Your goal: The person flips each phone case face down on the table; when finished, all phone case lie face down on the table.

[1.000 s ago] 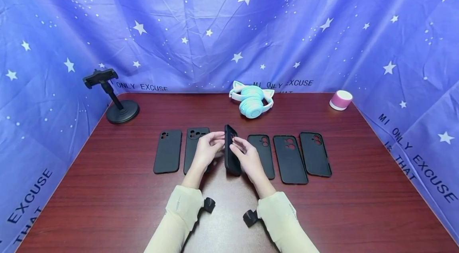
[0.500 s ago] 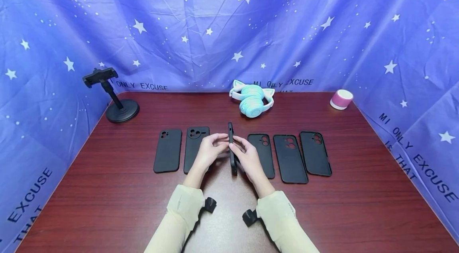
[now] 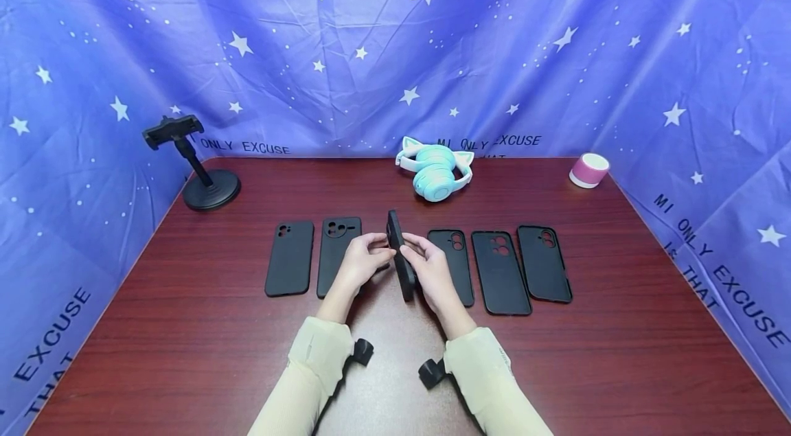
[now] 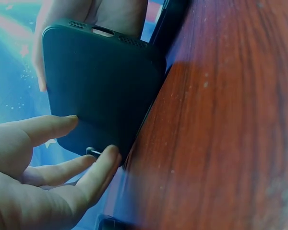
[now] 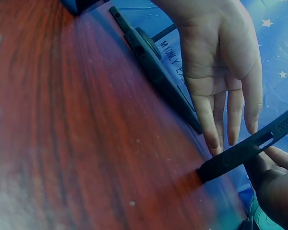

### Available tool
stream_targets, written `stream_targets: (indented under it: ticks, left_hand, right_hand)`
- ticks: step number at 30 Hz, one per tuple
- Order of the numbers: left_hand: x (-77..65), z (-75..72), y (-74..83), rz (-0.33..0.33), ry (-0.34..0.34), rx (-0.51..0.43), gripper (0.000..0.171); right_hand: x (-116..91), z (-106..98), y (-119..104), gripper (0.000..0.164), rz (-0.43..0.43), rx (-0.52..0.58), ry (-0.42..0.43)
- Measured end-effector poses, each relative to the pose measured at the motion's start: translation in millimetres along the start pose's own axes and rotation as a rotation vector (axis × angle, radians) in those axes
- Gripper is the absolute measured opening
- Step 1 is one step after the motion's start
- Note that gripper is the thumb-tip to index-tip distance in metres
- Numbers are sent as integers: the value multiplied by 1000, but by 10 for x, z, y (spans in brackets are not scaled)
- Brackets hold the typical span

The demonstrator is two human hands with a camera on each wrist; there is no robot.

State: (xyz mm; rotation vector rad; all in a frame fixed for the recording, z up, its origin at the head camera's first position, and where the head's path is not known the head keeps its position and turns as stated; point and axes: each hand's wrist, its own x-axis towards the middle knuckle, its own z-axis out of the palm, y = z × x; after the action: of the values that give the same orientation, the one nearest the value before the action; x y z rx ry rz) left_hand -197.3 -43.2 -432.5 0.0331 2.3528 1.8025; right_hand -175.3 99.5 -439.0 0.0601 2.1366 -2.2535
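A black phone case (image 3: 404, 274) stands on its long edge, held at the fingertips between both hands. My left hand (image 3: 356, 263) touches its smooth outer back with thumb and fingers near the camera cutout end, as the left wrist view shows. From the other side my right hand (image 3: 434, 272) holds it, thumb and fingers at the inner face. In the right wrist view the port end of the case (image 5: 230, 163) points toward the camera. The case's inside is largely hidden. Two black cases lie to the left, one with a ring-shaped camera cutout (image 3: 334, 254); three lie to the right.
On the reddish-brown wooden table (image 3: 185, 340) a black phone stand (image 3: 210, 192) stands at the back left. Light-blue cat-ear headphones (image 3: 435, 171) lie at the back middle. A pink and white cylinder (image 3: 588, 171) stands at the back right. Blue star-printed cloth (image 3: 371, 17) hangs round three sides.
The held phone case has turned about its upright axis, through edge-on, so its outer back now faces left. Both hands stay nearly in place; the other cases have not moved.
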Motion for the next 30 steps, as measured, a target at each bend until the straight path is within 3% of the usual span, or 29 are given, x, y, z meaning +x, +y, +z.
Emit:
stream_targets:
  ticks: [12,19,25,30]
  left_hand:
    - [-25,-12,34,-6,33,144,53]
    - [-21,-27,56,-33,88,241,54]
    - [-42,-44,92,-43,126,274,54]
    - [-49,-58,97,-38,151,279,53]
  right_hand:
    - [15,-47,7,37,46,114,-8]
    - [24,-93,38,39,12,-160,60]
    - [6,-101,25,43,-7,-424,37]
    - [0,-90,15,46,0,-503,-8]
